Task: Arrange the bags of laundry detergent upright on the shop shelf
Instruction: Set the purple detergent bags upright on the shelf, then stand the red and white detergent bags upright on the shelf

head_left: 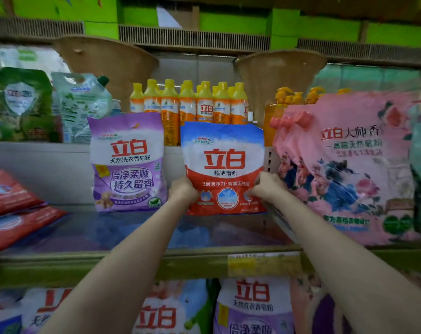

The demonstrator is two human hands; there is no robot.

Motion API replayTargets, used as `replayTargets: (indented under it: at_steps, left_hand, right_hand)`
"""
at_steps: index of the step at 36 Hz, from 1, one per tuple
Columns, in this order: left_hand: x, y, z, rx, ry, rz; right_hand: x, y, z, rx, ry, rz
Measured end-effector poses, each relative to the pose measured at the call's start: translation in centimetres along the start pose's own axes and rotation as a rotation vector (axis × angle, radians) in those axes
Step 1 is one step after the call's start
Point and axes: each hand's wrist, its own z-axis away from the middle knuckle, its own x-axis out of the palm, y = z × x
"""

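Observation:
A blue, white and red detergent bag (pixel 222 162) stands upright at the back of the middle shelf (pixel 137 257). My left hand (pixel 182 191) grips its lower left edge and my right hand (pixel 267 183) grips its lower right edge. To its left a purple and white detergent bag (pixel 127 162) stands upright, apart from my hands. Two red bags (pixel 10 208) lie flat and stacked at the shelf's left end. A large pink bag (pixel 346 165) stands at the right, close to my right hand.
Orange bottles with yellow caps (pixel 192 104) line the upper shelf behind the bags, with green pouches (pixel 79 104) to their left. More detergent bags (pixel 253 307) fill the shelf below. Bare shelf surface lies in front of the two upright bags.

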Motion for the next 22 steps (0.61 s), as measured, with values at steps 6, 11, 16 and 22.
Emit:
replayTargets:
  at_steps: [6, 11, 16, 22]
  left_hand:
    - [-2.2, -1.0, 0.4, 0.026, 0.041, -0.005]
    - [-6.5, -4.2, 0.7, 0.021, 0.131, -0.074]
    - [-12.3, -9.7, 2.3, -0.083, 0.271, -0.198]
    - [-19.6, -16.1, 5.7, -0.229, 0.458, -0.411]
  right_hand:
    - [2.2, -4.4, 2.0, -0.194, -0.103, 0.075]
    - [5.2, -9.5, 2.6, -0.395, -0.157, 0.138]
    - [9.1, -15.4, 3.6, -0.592, -0.234, 0.161]
    - [13.9, -22.7, 5.8, -0.795, -0.252, 0.189]
